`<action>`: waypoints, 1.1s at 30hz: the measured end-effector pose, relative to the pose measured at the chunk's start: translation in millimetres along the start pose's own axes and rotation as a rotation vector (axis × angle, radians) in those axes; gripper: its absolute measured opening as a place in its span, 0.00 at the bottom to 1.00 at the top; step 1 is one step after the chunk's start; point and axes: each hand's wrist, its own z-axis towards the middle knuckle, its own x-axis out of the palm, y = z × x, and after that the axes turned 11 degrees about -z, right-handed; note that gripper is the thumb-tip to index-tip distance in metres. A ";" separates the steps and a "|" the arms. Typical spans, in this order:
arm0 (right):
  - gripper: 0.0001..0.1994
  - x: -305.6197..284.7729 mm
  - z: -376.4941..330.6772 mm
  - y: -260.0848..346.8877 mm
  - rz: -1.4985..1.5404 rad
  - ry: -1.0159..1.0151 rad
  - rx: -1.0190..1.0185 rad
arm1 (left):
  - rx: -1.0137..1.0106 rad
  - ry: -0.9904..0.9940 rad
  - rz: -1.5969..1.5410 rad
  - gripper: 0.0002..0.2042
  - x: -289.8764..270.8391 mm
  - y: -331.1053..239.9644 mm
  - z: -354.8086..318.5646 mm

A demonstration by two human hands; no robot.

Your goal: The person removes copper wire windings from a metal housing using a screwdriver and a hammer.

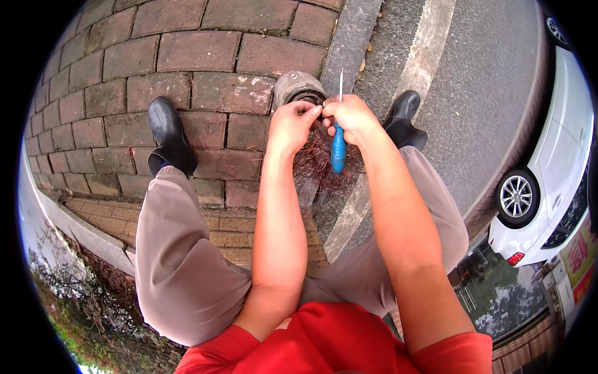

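Observation:
A dusty grey, rounded metal-looking housing (296,84) with a dark opening on its near side rests on the brick paving near the kerb; its exact kind I cannot tell. At that opening my left hand (291,124) has thumb and forefinger pinched together on something too small to make out. My right hand (351,118) meets it there, fingers closed around a screwdriver with a blue handle (338,149). The screwdriver's thin shaft points away from me. Beneath both hands lies a tangle of thin reddish-brown strands (317,163), partly hidden by them.
My black boots (167,128) stand on either side, one on the brick paving (199,52), one on the asphalt (483,81). A grey kerb (352,43) runs between the two surfaces. Parked at the right is a white car (564,124). Bushes (106,311) grow at the lower left.

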 end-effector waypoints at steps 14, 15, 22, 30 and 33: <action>0.04 -16.8 -3.5 3.6 0.377 0.133 0.115 | 0.125 -0.249 0.401 0.11 25.3 -19.2 -11.1; 0.04 -11.4 -5.8 5.9 0.370 0.128 0.093 | 0.111 -0.280 0.384 0.11 24.9 -15.9 -12.9; 0.03 6.7 -11.7 -5.4 0.340 0.220 0.090 | -0.037 -0.305 -0.006 0.18 5.1 9.5 -5.8; 0.11 -1.3 -6.2 -9.2 0.413 0.190 0.176 | -0.037 -0.151 -0.013 0.11 15.3 -14.8 -3.2; 0.11 5.6 -11.6 -0.9 0.366 0.105 0.202 | -0.013 -0.199 0.040 0.10 15.9 -6.9 1.5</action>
